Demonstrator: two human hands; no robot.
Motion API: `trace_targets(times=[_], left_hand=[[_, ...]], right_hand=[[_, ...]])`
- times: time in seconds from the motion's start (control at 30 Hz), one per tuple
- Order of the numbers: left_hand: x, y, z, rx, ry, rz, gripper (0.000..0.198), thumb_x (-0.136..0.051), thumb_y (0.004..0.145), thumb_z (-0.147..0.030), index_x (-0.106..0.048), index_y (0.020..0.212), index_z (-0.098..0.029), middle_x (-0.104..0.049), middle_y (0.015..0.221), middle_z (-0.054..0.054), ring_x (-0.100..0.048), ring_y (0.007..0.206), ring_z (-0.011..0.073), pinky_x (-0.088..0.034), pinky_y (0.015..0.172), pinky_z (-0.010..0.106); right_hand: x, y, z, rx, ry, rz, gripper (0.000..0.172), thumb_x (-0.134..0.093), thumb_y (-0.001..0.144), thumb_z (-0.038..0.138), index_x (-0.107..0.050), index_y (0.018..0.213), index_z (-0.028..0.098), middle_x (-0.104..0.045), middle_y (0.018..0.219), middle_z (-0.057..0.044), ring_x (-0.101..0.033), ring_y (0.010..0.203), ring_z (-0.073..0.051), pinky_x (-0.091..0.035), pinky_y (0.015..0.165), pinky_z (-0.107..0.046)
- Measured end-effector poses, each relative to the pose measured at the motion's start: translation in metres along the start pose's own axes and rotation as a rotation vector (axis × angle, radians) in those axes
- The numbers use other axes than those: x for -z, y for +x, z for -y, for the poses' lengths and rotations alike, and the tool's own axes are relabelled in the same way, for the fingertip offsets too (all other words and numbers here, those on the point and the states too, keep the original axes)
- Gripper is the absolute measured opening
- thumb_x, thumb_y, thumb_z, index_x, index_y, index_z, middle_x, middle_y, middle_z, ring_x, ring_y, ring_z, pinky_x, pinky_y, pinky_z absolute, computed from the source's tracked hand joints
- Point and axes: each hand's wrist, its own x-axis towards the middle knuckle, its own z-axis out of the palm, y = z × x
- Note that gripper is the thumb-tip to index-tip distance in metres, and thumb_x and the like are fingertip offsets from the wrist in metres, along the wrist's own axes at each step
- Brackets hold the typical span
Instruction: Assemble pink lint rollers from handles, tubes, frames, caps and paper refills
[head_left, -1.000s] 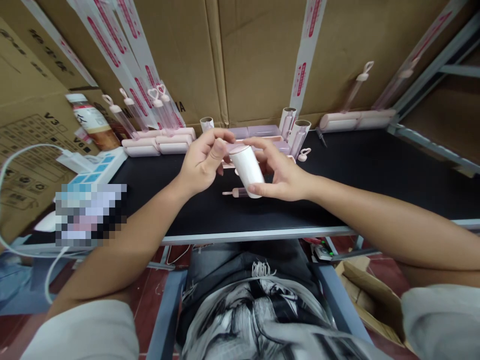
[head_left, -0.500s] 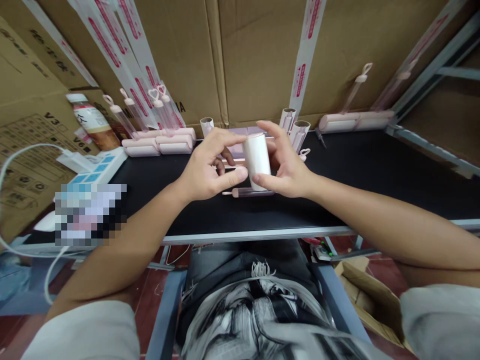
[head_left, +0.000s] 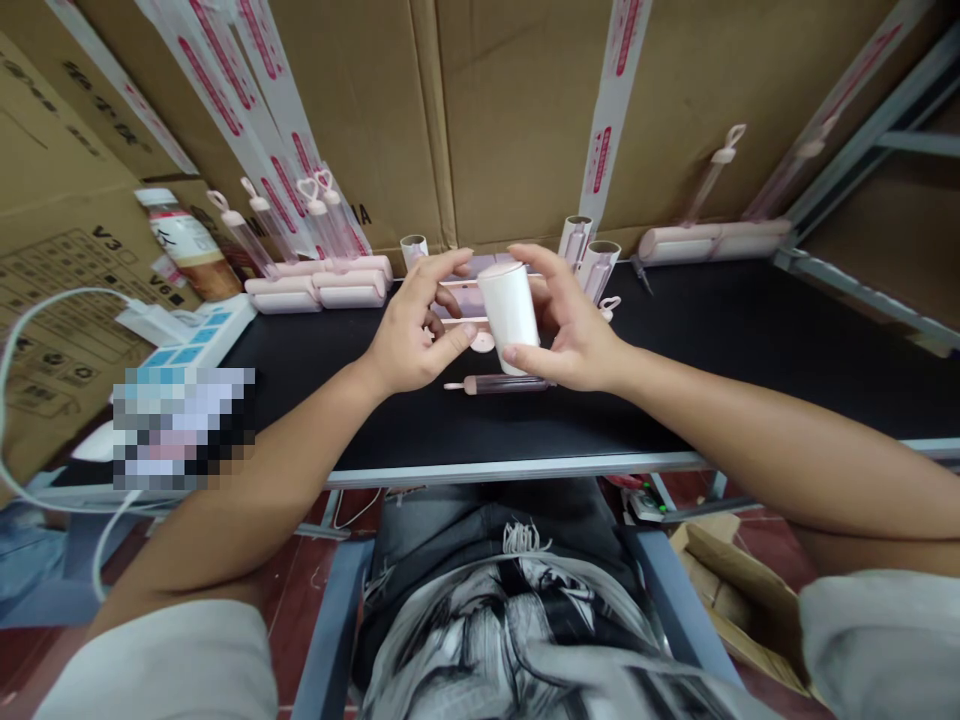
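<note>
My right hand (head_left: 566, 325) grips a white sticky roll (head_left: 510, 318), which stands tilted a little to the left, its thumb across the front. Just left of the roll is my left hand (head_left: 424, 320), fingers apart and curved, holding nothing. Beneath the hands, a clear tube handle with a pink end (head_left: 501, 384) lies flat on the black table. A small round pink cap (head_left: 482, 342) shows between my left thumb and the roll. Behind my hands are lilac and pink parts (head_left: 463, 300), partly hidden.
Assembled pink lint rollers (head_left: 349, 283) stand at the back left, with more (head_left: 679, 245) at the back right. Open tubes (head_left: 600, 265) stand behind my right hand. A drink bottle (head_left: 191, 250) and a power strip (head_left: 199, 335) are on the left; cardboard lines the back.
My left hand has moved away from the roll to the left, its fingers now off it. The roll has shifted slightly left and tilted, still in my right hand.
</note>
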Motion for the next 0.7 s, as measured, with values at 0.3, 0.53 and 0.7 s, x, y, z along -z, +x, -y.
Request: trace_targets(times=[0.3, 0.53, 0.7], left_hand=[[-0.001, -0.002, 0.0, -0.012, 0.042, 0.027, 0.073, -0.081, 0.095, -0.062, -0.059, 0.159, -0.038, -0.063, 0.158, 0.013, -0.075, 0.102, 0.0233, -0.062, 0.065, 0.028], [0.001, -0.003, -0.006, -0.073, 0.037, -0.008, 0.079, -0.074, 0.1, -0.058, -0.046, 0.172, -0.042, -0.045, 0.183, 0.014, -0.077, 0.121, 0.0307, -0.066, 0.07, 0.03], [0.001, -0.003, -0.007, -0.012, -0.013, 0.093, 0.063, -0.067, 0.106, -0.057, -0.058, 0.164, -0.035, -0.063, 0.17, 0.014, -0.081, 0.12, 0.0309, -0.072, 0.081, 0.037]], right_hand=[[0.003, -0.001, 0.004, -0.011, 0.13, 0.091, 0.104, -0.084, 0.089, 0.074, -0.03, 0.169, 0.037, -0.068, 0.135, -0.01, -0.072, 0.1, -0.029, -0.068, 0.088, -0.05], [0.002, 0.003, -0.001, 0.031, 0.097, 0.065, 0.104, -0.082, 0.088, 0.079, -0.037, 0.17, 0.035, -0.07, 0.14, -0.012, -0.074, 0.114, -0.034, -0.066, 0.096, -0.055], [0.003, 0.003, 0.003, 0.008, 0.082, 0.057, 0.104, -0.08, 0.087, 0.084, -0.039, 0.168, 0.033, -0.068, 0.143, -0.013, -0.075, 0.116, -0.035, -0.067, 0.097, -0.057]])
